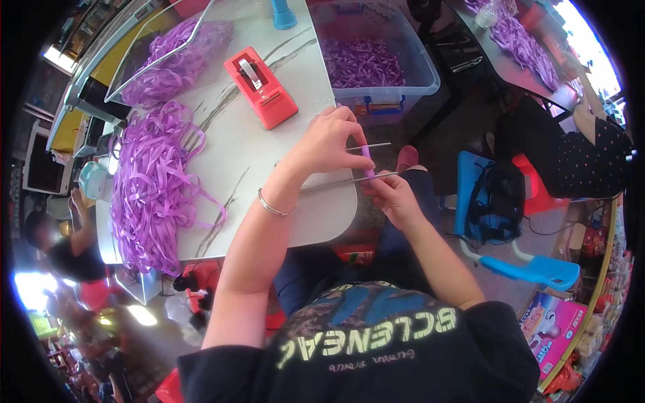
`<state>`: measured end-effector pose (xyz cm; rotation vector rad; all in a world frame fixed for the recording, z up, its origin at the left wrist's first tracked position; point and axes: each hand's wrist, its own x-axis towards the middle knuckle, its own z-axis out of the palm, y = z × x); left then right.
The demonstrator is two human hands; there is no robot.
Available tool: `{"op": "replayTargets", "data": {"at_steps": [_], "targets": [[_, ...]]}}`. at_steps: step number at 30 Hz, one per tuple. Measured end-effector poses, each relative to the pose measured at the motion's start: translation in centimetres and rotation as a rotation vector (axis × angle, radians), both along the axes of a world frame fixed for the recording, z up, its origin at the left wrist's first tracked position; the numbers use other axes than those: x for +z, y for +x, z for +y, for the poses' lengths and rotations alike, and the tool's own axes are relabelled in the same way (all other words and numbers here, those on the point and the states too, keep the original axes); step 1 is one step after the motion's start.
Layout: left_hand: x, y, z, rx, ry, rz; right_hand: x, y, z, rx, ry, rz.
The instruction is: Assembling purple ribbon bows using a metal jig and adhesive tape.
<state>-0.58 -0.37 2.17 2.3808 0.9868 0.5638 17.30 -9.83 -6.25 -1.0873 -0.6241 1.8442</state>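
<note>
Past the table's right edge, two thin metal rods point(329, 183) stick out side by side. A short purple ribbon point(366, 156) spans the gap between them near their tips. My left hand point(329, 140) is closed over the farther rod, its fingertips pinching the ribbon. My right hand point(395, 198) is closed at the nearer rod, thumb and finger pressed at the ribbon's lower end. Whether the ribbon is wound fully round both rods is hidden by my fingers. A red tape dispenser point(272, 111) sits on the table just beyond my left hand.
A heap of long purple ribbon point(151, 195) covers the left of the white table point(282, 235); more lies in a clear container point(195, 33) behind. A clear bin point(420, 84) of purple pieces stands beyond. A blue chair point(470, 181) and a seated person point(578, 158) are at right.
</note>
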Motion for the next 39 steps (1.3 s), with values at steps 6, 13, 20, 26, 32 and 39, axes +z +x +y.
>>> {"op": "replayTargets", "data": {"at_steps": [6, 13, 20, 26, 32, 39], "targets": [[-0.4, 0.1, -0.2, 0.001, -0.003, 0.014, 1.3, -0.5, -1.1, -0.075, 0.087, 0.025], [-0.5, 0.2, -0.4, -0.001, 0.040, 0.086, 1.4, -0.2, -1.2, 0.026, 0.060, -0.053], [-0.5, -0.2, -0.5, 0.000, 0.020, 0.034, 3.1, -0.4, -1.4, 0.102, 0.097, -0.163], [2.8, -0.2, -2.9, 0.063, -0.295, -0.339, 3.9, -0.3, -1.5, 0.110, 0.138, -0.171], [1.9, -1.5, -9.9, 0.105, -1.102, -0.656, 4.2, -0.3, -1.4, 0.133, 0.121, -0.202], [1.2, 1.2, -12.7, 0.248, -1.561, -1.004, 4.2, 0.1, -1.1, 0.182, 0.151, -0.179]]}}
